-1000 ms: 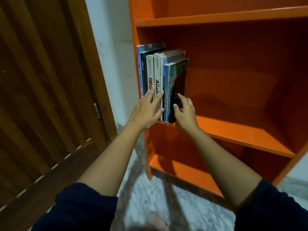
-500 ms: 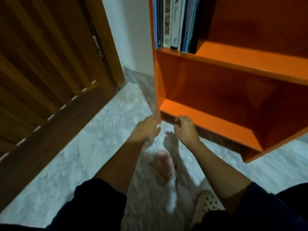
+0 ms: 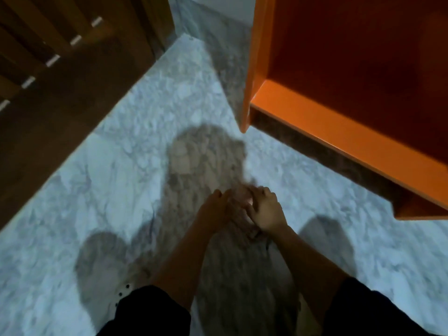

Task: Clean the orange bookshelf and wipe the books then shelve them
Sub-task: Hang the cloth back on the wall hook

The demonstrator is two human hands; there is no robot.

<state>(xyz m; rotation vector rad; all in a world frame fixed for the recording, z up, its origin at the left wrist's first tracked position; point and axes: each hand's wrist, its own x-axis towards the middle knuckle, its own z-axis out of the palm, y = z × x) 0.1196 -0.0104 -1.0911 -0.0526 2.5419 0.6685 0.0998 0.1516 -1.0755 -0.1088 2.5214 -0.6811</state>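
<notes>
Hanging loosely curled, left hand [image 3: 213,206], right hand [image 3: 266,211]; grips holding nothing

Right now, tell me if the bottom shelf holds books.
Empty where visible: the bottom shelf shows bare orange board, no books.

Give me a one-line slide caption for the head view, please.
Left hand and right hand close together over the marble floor, beside the orange bookshelf.

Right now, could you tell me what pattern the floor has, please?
White-and-grey marbled floor, in the head view.
</notes>
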